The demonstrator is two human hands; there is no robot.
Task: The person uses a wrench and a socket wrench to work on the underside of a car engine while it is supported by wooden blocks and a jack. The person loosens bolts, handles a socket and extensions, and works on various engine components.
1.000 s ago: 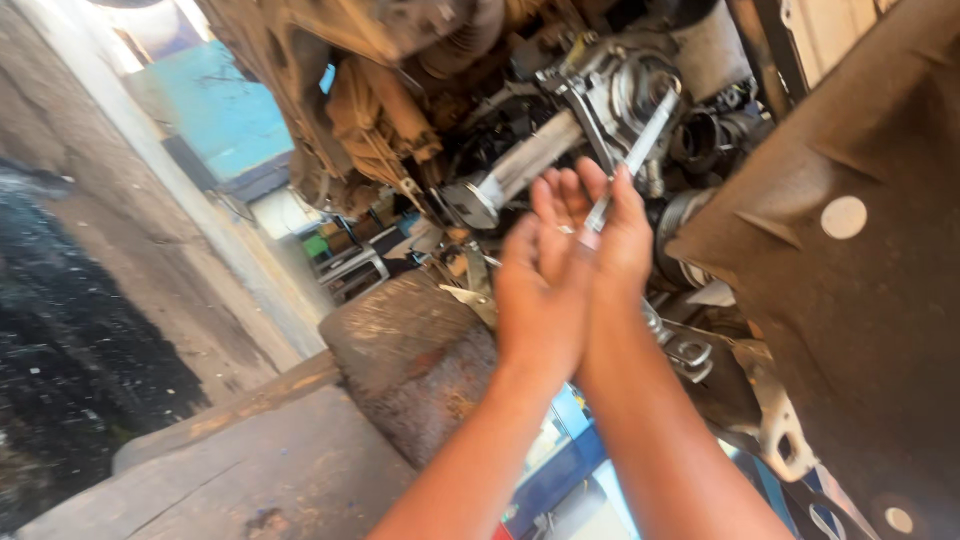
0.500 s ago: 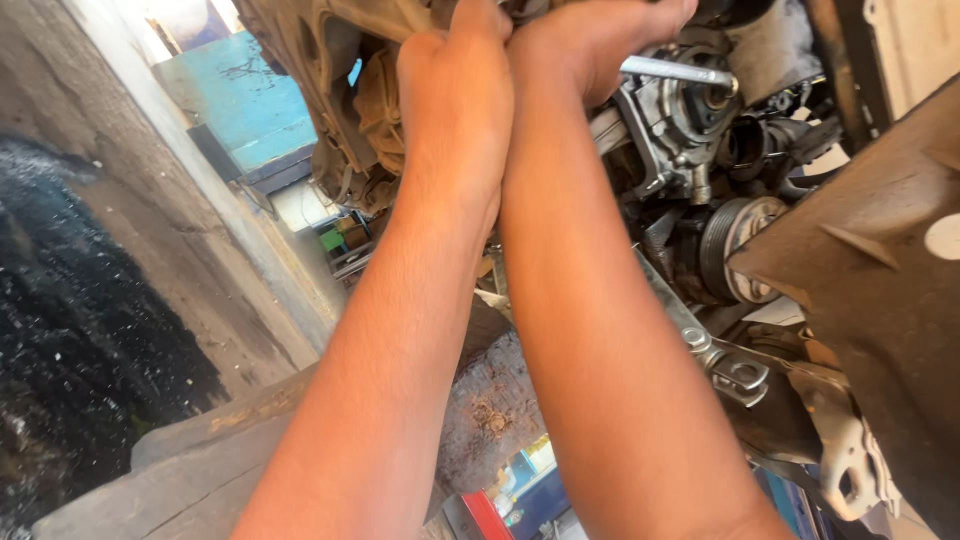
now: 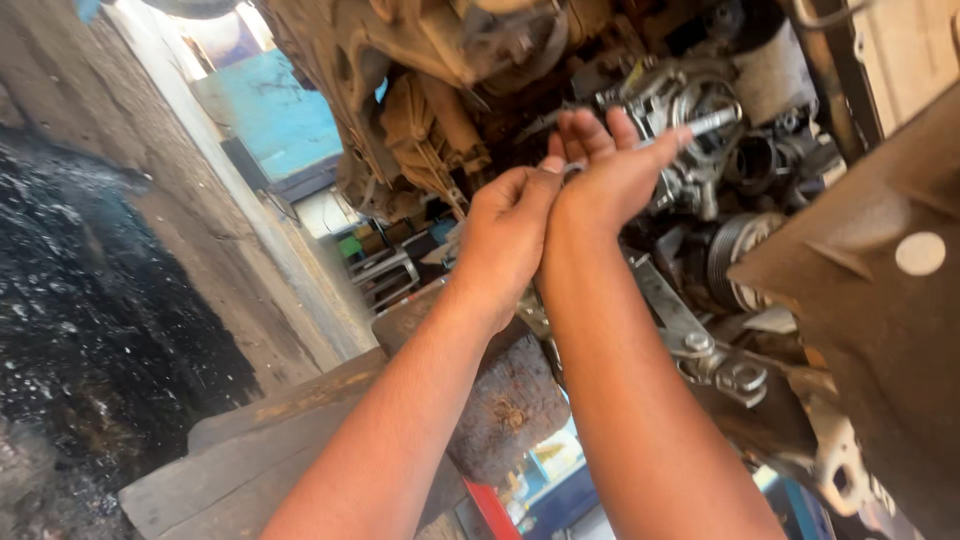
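I am looking up at the dirty underside of an engine (image 3: 690, 150). Both my arms are raised toward it. My right hand (image 3: 605, 180) has a silver wrench (image 3: 712, 122) lying across its palm, pinned by the thumb, with the shaft pointing right over a metal engine part. My left hand (image 3: 505, 225) sits just beside the right one, its fingers curled at the wrench's near end by the right wrist. How the left fingers grip that end is partly hidden.
A grooved pulley (image 3: 735, 260) and a bolted bracket (image 3: 700, 345) hang right of my right forearm. A large rusty plate (image 3: 880, 330) fills the right side. A wooden block (image 3: 510, 410) and a plank (image 3: 280, 430) lie below my arms. A dark wet wall (image 3: 90, 300) stands left.
My hands have come down and away from the top of the view, where they were pressed up at the engine. The wrench now shows across my right palm.
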